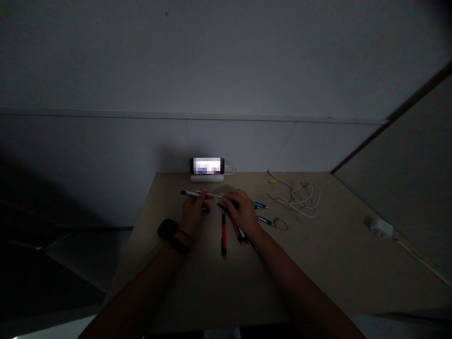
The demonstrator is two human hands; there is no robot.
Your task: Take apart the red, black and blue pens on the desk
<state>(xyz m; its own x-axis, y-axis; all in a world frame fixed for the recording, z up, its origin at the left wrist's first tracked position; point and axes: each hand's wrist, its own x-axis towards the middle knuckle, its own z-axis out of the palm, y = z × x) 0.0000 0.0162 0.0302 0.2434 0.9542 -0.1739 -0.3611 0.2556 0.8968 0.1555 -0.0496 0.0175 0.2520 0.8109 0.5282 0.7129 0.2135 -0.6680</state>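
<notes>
My left hand (194,212) pinches a white pen barrel (190,193) with a black end, held above the table and pointing left. From it a thin pale rod, like a pen refill (214,195), runs across to my right hand (243,209), whose fingers are closed at the rod's right end. A small dark piece shows at those right fingers; its kind is unclear. On the table below lies a red and black pen (223,233). Another red pen (235,229) and several more pens lie partly hidden under my right hand and wrist. Blue pens (260,205) stick out on its right side.
A lit phone (207,166) leans at the wall on a white block (207,178). To the right lie a coiled white cable (300,197), a metal ring (281,224) and a white plug adapter (381,228) with a cord. The table (212,292) ends at the wall; the room is dim.
</notes>
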